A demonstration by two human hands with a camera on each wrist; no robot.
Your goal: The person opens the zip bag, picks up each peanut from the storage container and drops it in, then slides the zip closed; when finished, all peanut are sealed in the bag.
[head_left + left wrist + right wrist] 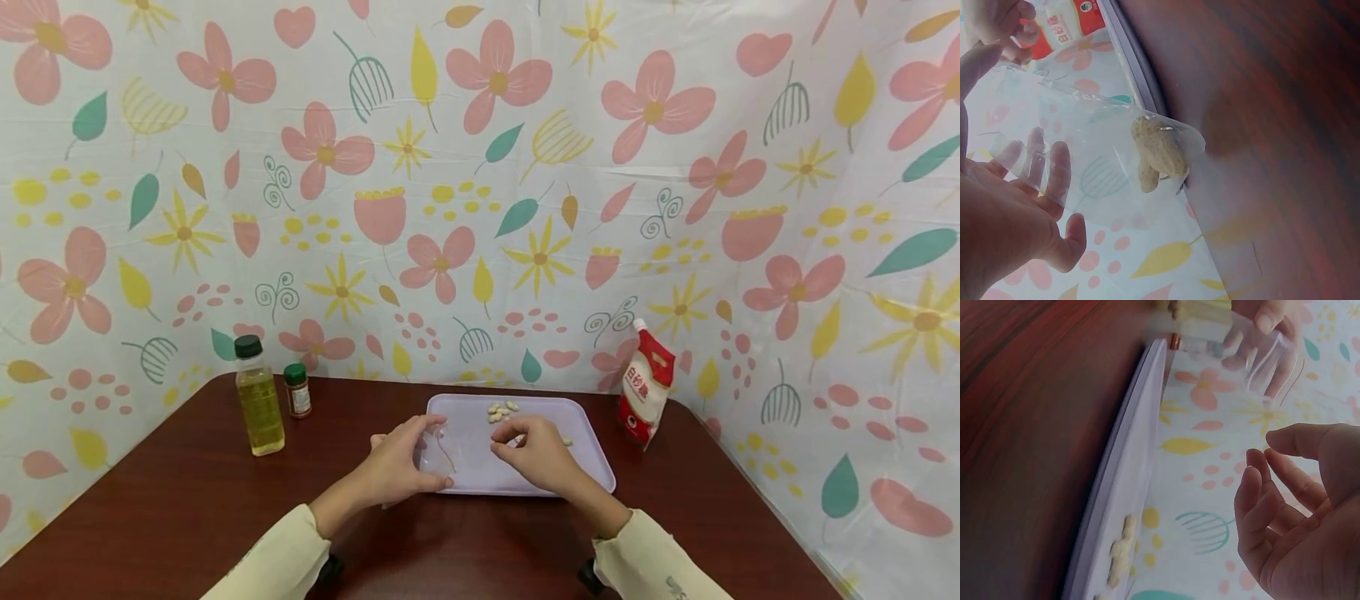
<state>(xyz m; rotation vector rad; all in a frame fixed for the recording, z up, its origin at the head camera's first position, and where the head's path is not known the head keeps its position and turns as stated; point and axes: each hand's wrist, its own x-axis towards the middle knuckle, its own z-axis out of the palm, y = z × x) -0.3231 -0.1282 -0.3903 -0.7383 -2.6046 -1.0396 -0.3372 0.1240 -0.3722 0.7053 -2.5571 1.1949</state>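
My left hand (397,462) holds a clear plastic bag (1100,140) by its mouth, thumb and fingers spread wide, over the left side of a pale lilac tray (480,479). A thin red line runs along the bag's mouth. A few unshelled peanuts (1160,150) lie in its bottom end. My right hand (540,454) hovers over the tray, facing the bag. Its fingers bend loosely toward the thumb, and nothing shows between the fingertips (1254,456). Several more peanuts (498,412) sit at the tray's back, and another peanut (567,442) lies right of the right hand.
On the dark wood table (187,508), a bottle of yellow oil (260,404) and a small green-capped spice jar (297,392) stand at left. A red and white sugar pouch (645,387) stands behind the tray's right corner. Flower-patterned sheeting (465,208) hangs behind the table.
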